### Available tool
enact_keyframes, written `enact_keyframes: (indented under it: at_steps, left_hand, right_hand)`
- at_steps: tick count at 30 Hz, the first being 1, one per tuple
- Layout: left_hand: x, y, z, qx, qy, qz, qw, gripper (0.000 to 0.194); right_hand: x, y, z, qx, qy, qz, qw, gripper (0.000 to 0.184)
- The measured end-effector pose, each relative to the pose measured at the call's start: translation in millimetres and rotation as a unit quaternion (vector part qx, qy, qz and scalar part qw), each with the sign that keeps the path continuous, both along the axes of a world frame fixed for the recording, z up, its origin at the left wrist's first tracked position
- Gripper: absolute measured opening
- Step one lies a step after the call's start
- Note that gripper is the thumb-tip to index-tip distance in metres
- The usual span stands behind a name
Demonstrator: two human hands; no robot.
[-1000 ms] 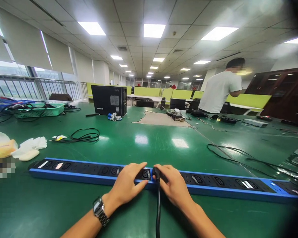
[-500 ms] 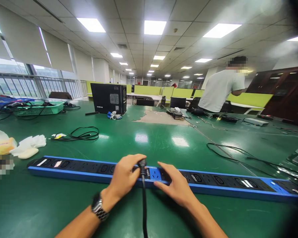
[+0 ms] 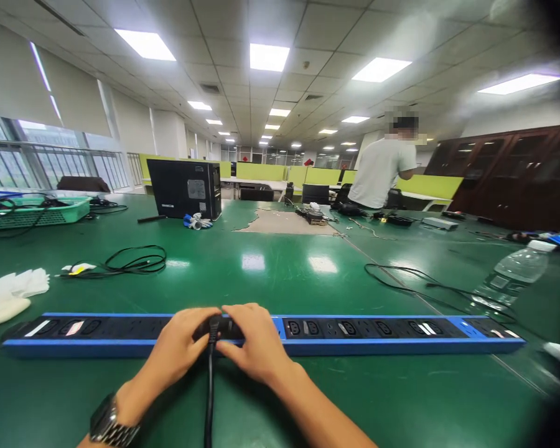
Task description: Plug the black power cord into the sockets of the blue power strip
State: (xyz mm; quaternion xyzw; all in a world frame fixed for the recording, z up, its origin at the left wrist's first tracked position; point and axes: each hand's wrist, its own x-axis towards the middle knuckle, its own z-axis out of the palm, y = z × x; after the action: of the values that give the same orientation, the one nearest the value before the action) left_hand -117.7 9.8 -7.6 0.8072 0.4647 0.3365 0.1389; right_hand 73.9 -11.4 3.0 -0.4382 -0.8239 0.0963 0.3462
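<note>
A long blue-and-black power strip (image 3: 420, 330) lies across the green table in front of me. My left hand (image 3: 180, 339), with a watch on its wrist, pinches a black plug (image 3: 213, 325) at the strip's middle-left part. From the plug a thick black cord (image 3: 210, 398) runs down toward me. My right hand (image 3: 256, 342) spans the strip just right of the plug, thumb on the near side and fingers over the far side. Whether the plug's prongs sit in a socket is hidden by the hands.
Behind the strip lie a coiled black cable (image 3: 140, 261) and a loose cable (image 3: 401, 270). White crumpled tissue (image 3: 18, 286) is at left, a clear bottle (image 3: 513, 274) at right. Farther back are a computer tower (image 3: 182, 188), a green basket (image 3: 70, 211) and a person (image 3: 382, 171).
My right hand has moved left along the strip, up close to the plug and my left hand. The view has turned right, bringing the bottle and the strip's right end into sight.
</note>
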Motion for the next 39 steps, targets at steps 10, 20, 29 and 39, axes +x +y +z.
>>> enact_keyframes:
  at_steps: [10,20,29,39]
  left_hand:
    - [-13.5,0.5,-0.5,-0.04,-0.031,-0.054,0.997,0.038]
    - [-11.7,-5.8,1.0,-0.038,0.005,-0.013,0.999,0.069]
    - [2.3,-11.1,0.1,0.018,-0.021,0.013,1.0,0.043]
    - [109.7,-12.4,1.6,0.053,-0.006,-0.12,0.991,0.041]
  right_hand:
    - [-19.5,12.6,-11.2,0.043,-0.062,0.011,0.997,0.045]
    - [59.3,7.2,-4.1,0.108,0.063,-0.09,0.988,0.025]
    - [91.8,-5.3,-8.8,0.065,-0.074,-0.078,0.992,0.017]
    - [97.8,-10.1,-33.9,0.082,-0.068,-0.123,0.987,0.068]
